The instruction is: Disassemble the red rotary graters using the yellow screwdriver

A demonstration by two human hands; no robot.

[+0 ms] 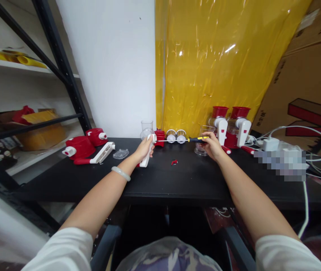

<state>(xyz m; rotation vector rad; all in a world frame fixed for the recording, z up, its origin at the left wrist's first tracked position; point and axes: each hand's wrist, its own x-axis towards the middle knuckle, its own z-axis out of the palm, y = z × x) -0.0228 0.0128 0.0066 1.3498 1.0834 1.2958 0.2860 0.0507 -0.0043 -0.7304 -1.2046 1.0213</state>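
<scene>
My left hand (143, 149) is closed round a white plastic handle part (147, 152), which it holds upright on the black table (177, 180). My right hand (212, 145) grips the yellow-and-black handle of a screwdriver (183, 140). The thin shaft runs left and its tip meets the top of the white part. A small red piece (174, 162) lies on the table between my hands. A pale bangle (121, 173) sits on my left wrist.
Red and white parts (88, 148) and a clear lid (121, 153) lie at the left. Two assembled red-and-white units (232, 126) stand at the right beside a white charger (271, 143) and cables. Clear cups (146, 128) and a red block (160, 137) stand behind. A shelf rack stands at the left.
</scene>
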